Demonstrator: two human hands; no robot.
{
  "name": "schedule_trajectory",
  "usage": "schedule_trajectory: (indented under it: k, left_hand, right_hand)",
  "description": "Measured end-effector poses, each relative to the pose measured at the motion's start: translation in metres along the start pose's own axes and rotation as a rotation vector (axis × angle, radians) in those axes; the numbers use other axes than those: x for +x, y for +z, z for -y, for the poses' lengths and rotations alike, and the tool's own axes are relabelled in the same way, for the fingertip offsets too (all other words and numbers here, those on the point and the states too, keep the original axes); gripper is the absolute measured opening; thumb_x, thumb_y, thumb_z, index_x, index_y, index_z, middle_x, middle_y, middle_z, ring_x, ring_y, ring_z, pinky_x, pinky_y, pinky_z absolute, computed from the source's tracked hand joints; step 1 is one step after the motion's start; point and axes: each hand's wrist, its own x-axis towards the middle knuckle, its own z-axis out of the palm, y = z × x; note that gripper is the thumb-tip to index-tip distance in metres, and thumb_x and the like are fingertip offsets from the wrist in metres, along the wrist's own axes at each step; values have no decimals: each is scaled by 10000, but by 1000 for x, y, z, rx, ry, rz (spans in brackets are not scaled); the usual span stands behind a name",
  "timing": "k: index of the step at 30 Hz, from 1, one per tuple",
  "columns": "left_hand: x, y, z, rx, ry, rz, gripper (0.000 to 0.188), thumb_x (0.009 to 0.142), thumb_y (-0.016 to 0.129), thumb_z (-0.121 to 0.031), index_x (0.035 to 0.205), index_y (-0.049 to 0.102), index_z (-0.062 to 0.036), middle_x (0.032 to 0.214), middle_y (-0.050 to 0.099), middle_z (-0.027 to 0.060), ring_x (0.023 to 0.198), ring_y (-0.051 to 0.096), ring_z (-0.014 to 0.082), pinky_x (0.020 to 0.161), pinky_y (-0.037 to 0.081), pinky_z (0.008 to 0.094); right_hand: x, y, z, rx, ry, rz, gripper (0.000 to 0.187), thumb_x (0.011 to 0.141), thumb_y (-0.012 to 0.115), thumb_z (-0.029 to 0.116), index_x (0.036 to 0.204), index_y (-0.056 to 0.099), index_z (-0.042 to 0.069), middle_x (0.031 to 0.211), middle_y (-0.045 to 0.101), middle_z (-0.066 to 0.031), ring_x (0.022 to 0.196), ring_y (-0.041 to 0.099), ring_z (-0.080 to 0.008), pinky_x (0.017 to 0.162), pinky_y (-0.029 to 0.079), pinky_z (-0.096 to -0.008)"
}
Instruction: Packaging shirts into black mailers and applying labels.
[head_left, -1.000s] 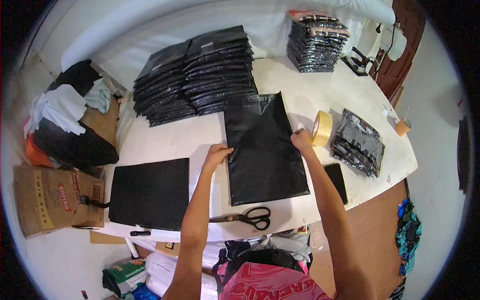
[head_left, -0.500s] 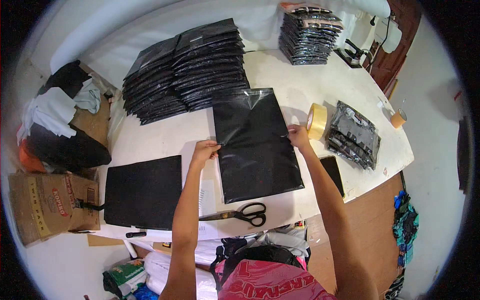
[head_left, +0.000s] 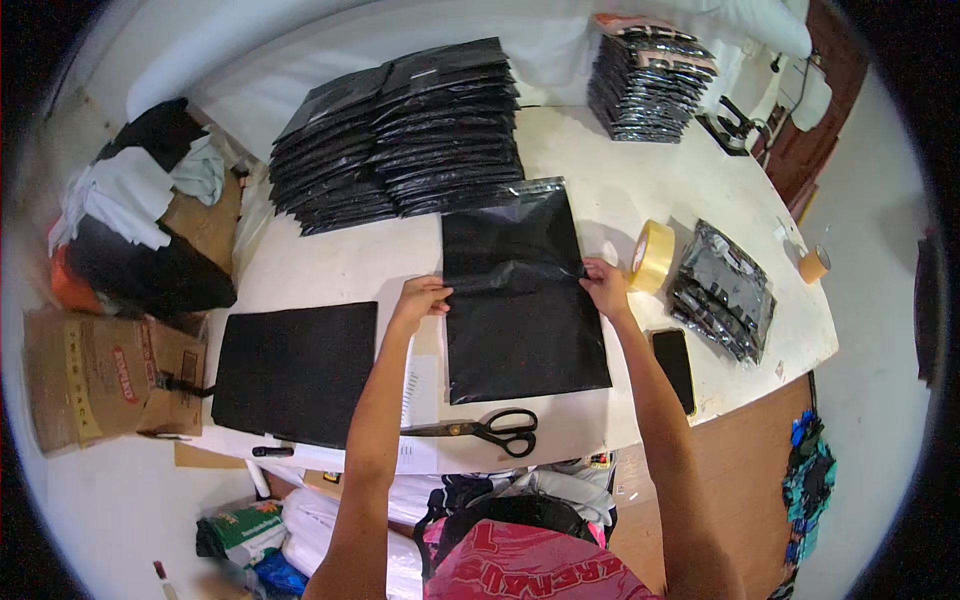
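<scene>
A black plastic mailing bag (head_left: 525, 340) lies flat on the white table before me, its shiny flap strip at the far end. My left hand (head_left: 422, 302) is closed on the bag's left edge, thumb and fingers pinching it. On the opposite edge my right hand (head_left: 606, 290) pinches the plastic in the same way. A soft crease runs across the bag between both hands. Its far end touches a tall double stack of filled black bags (head_left: 400, 140). Close to my right hand stands a roll of clear yellowish tape (head_left: 652, 256).
Black scissors (head_left: 505, 432) lie below the bag, near a flat black stack (head_left: 292, 372) and a printed sheet (head_left: 422, 395). Right are a phone (head_left: 673, 368) and a clear-wrapped dark package (head_left: 722, 290). More packages (head_left: 652, 85) stand far right. A cardboard box (head_left: 112, 380) sits left.
The view has shifted slightly, so everything on the table appears moved to the right. Both hands stay at the bag's side edges, and the crease between them shows more strongly.
</scene>
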Motion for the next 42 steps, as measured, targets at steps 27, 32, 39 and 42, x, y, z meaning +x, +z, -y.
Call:
schedule_trajectory:
  k: [27,32,39,42]
  left_hand:
    - [-8,8,-16,-116,50,21,393,873,705,-194,1169,554,13,885,624,38,728,675,158,636,534,277]
    - [-9,20,-17,-142,-63,34,354,898,677,-207,1117,502,9,1087,582,112,972,680,287,739,567,327]
    - [-14,21,-18,-133,142,102,153,954,588,-164,998,526,-31,1003,600,89,978,680,279,832,563,349]
    - [-12,30,-20,-93,170,71,107,949,597,-149,905,538,-72,929,598,70,939,687,251,827,559,343]
  right_hand:
    - [2,-27,52,342,503,42,553,805,709,102,1292,489,-41,894,677,-93,653,644,-157,506,451,-268]
    - [8,-23,40,493,648,83,357,842,682,105,1141,537,-24,928,656,-104,791,701,-242,584,538,-304]
    - [4,-27,35,622,642,75,237,858,617,72,1061,537,-20,996,611,-130,889,687,-308,768,570,-375]
    - [5,-36,22,677,627,55,246,855,587,94,1064,541,-27,1022,601,-139,953,671,-337,830,562,-405]
